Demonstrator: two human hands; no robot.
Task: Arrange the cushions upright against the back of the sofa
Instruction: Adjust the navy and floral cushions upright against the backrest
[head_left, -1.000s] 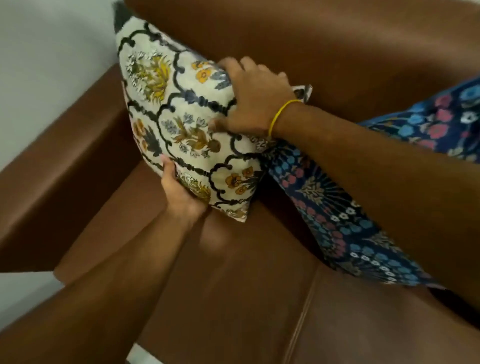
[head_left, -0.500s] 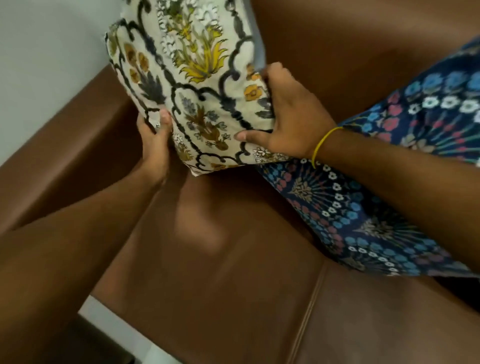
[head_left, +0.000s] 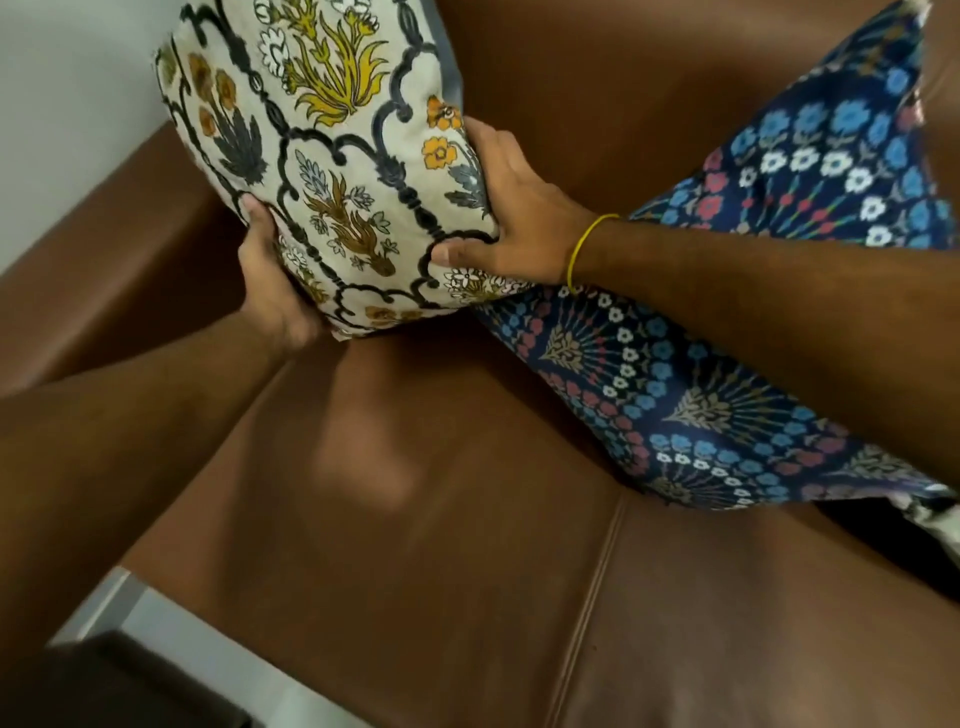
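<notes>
A cream cushion (head_left: 332, 156) with yellow and grey flowers is held up above the left end of the brown leather sofa (head_left: 441, 519), close to the backrest. My left hand (head_left: 270, 291) grips its lower left corner from below. My right hand (head_left: 511, 218), with a yellow band on the wrist, grips its right edge. A dark blue floral cushion (head_left: 753, 322) leans against the backrest to the right, partly under my right forearm and touching the cream cushion's lower right corner.
The sofa's left armrest (head_left: 104, 280) runs beside a pale wall (head_left: 67, 104). The seat has a seam (head_left: 602, 571) between two seat cushions. Pale floor (head_left: 156, 613) and a dark object (head_left: 119, 686) lie at the bottom left.
Both hands have lifted the cream cushion off the seat and turned it more upright. My left hand has shifted from its lower edge to its left corner.
</notes>
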